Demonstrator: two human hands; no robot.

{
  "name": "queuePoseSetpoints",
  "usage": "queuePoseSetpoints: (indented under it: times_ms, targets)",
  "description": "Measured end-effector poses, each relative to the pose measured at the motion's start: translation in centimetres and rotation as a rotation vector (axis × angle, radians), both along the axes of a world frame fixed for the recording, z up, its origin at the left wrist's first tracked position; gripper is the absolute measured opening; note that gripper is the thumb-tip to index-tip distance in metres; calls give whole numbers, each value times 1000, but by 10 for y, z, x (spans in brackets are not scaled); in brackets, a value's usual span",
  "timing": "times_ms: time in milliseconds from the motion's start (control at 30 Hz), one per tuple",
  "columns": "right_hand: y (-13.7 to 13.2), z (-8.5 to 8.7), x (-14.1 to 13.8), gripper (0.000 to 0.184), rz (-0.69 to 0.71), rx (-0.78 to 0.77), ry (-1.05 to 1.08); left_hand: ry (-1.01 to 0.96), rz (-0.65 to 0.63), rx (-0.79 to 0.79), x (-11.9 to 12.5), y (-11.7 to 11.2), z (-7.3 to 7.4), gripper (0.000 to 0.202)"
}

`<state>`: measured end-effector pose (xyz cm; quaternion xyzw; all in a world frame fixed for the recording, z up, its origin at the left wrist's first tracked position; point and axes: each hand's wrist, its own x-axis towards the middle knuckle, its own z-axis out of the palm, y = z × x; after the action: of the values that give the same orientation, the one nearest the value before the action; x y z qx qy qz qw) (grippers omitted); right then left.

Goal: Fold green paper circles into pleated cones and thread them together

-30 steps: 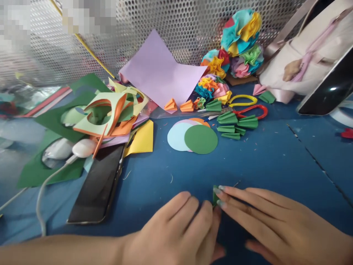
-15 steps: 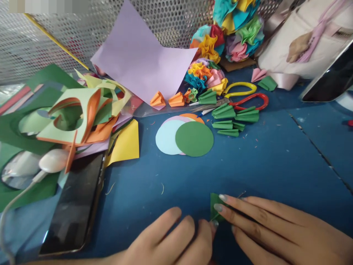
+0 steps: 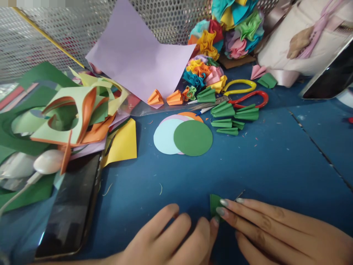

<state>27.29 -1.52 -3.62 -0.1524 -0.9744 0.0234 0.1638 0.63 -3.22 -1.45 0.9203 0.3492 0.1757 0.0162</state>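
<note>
A small folded green paper piece (image 3: 214,203) lies on the blue table (image 3: 275,162) near the front edge. My right hand (image 3: 278,232) lies flat over it, fingers stretched out and pressing it down, only its left corner showing. My left hand (image 3: 176,241) rests beside it with fingers curled, a fingertip touching the paper's left edge. Farther back lie a green paper circle (image 3: 193,138) over a pale blue circle (image 3: 164,137), and several folded green fans (image 3: 234,116).
Red and yellow scissors (image 3: 245,96) lie behind the fans. Paper flower balls (image 3: 220,33) stand against the perforated metal wall. A lilac sheet (image 3: 138,62), cut paper scraps (image 3: 68,114), a yellow sheet (image 3: 122,145) and a black phone (image 3: 68,213) fill the left. A bag (image 3: 303,36) sits at right.
The view has shifted down and left. My right hand's fingers have spread a little flatter over the green piece; my left hand stays beside it.
</note>
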Motion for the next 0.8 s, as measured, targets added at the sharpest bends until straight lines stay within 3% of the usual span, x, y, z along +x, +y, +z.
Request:
queuePoseSetpoints:
  times_ms: [267, 567, 800]
  targets:
    - [-7, 3, -11, 36, -79, 18, 72, -10, -117, 3, -2, 9, -2, 26]
    - [-6, 7, -14, 46, -91, 167, -24, -14, -41, -3, 2, 6, -1, 23]
    - [-5, 9, -16, 47, -99, 137, 2, -49, -35, 5, 2, 5, -3, 22]
